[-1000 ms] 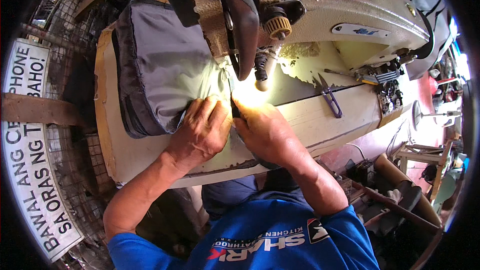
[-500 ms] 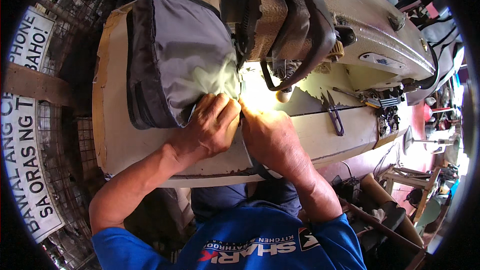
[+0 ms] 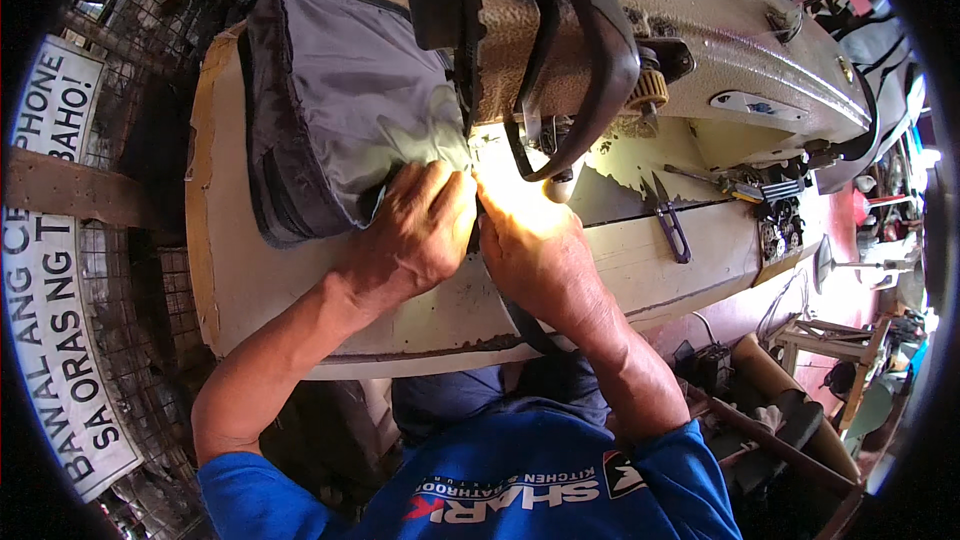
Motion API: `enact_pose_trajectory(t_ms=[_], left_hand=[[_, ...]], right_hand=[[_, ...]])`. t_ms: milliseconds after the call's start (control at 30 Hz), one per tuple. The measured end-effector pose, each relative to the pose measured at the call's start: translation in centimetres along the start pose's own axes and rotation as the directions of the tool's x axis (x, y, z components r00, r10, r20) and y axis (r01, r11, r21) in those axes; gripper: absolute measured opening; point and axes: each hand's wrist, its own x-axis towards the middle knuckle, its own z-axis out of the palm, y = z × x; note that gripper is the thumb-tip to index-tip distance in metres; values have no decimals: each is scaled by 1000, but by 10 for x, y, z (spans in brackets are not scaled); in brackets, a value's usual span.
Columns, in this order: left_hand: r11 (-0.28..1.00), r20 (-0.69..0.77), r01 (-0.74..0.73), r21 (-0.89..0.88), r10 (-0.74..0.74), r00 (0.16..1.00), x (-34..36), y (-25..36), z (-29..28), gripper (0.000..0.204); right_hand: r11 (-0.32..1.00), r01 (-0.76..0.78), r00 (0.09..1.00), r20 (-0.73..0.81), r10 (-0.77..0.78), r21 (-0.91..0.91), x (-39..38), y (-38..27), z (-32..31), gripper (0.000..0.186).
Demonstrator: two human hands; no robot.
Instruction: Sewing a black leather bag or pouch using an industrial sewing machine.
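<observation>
A dark grey fabric bag [image 3: 360, 80] with black-trimmed edges lies on the sewing machine table, left of the machine's head. My left hand [image 3: 415, 225] is closed on the bag's near right corner, its fingers bunched in the cloth. Close beside it, my right hand [image 3: 535, 255] pinches the bag's edge just in front of the sewing machine [image 3: 720, 50]. Bright lamplight washes out the right fingertips, and the needle area is hidden behind a black curved guard. A black strap [image 3: 530, 328] passes under my right wrist and hangs over the table's front edge.
Thread snips [image 3: 672, 222] lie on the table right of my hands. Beyond them are a screwdriver [image 3: 715, 180] and several small metal parts [image 3: 778, 235]. A wire mesh wall with a white sign [image 3: 68, 340] stands at left. A wooden frame [image 3: 835, 355] stands lower right.
Both hands and the bag have shifted slightly away from me, along the machine's head. My grip looks the same. The view has also moved a little.
</observation>
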Motion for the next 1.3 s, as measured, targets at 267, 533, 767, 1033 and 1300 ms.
enact_pose_trajectory(t_ms=[267, 533, 767, 1033, 1300], left_hand=[[924, 199, -30, 380, -50, 979, 10, 12, -37, 28], [821, 388, -269, 504, 63, 919, 44, -15, -80, 11], [972, 539, -227, 65, 157, 828, 69, -53, -76, 16], [912, 627, 340, -231, -128, 769, 66, -69, -54, 19], [432, 776, 792, -432, -268, 570, 75, -74, -54, 33]], right_hand=[[962, -271, 959, 96, 268, 23, -12, -12, -10, 50], [820, 13, 989, -129, 75, 573, -61, -52, 12, 54], [-13, -164, 958, 162, 235, 986, -40, -53, 28, 76], [-235, -13, 960, 78, 269, 972, -30, -69, 57, 86], [-230, 67, 946, 11, 323, 971, -25, -95, 66, 92]])
